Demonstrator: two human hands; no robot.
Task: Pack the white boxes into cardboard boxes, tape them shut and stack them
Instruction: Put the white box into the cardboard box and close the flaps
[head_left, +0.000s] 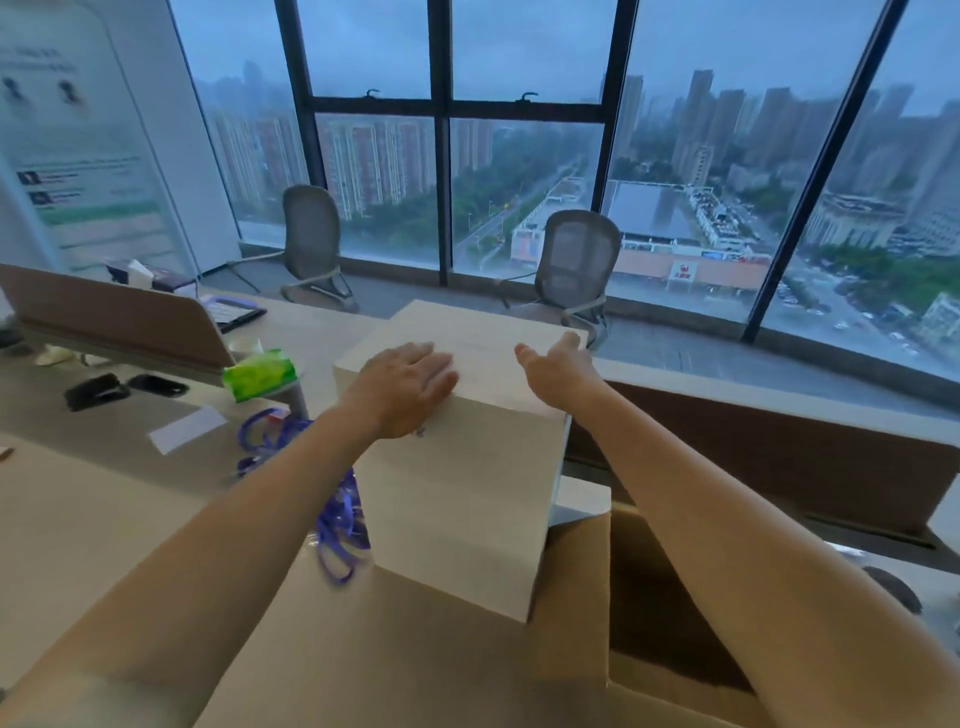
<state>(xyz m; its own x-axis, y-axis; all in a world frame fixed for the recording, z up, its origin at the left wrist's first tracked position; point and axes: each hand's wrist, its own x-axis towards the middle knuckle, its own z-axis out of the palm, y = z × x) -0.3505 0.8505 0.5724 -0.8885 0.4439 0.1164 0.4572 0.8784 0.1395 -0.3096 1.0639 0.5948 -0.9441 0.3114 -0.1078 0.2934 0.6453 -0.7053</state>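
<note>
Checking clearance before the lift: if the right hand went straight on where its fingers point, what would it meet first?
Probably nothing near: the right hand points past the white box at its far right corner; beyond stands only the mesh chair. Depth is unclear.

One head-worn wide-angle view looks forward and down. The left grip (400, 387) and right grip (558, 366) sit near, the windows (519, 156) far beyond them.

White box (457, 499) on cardboard box (415, 660); lanyards (337, 519) left.
</note>
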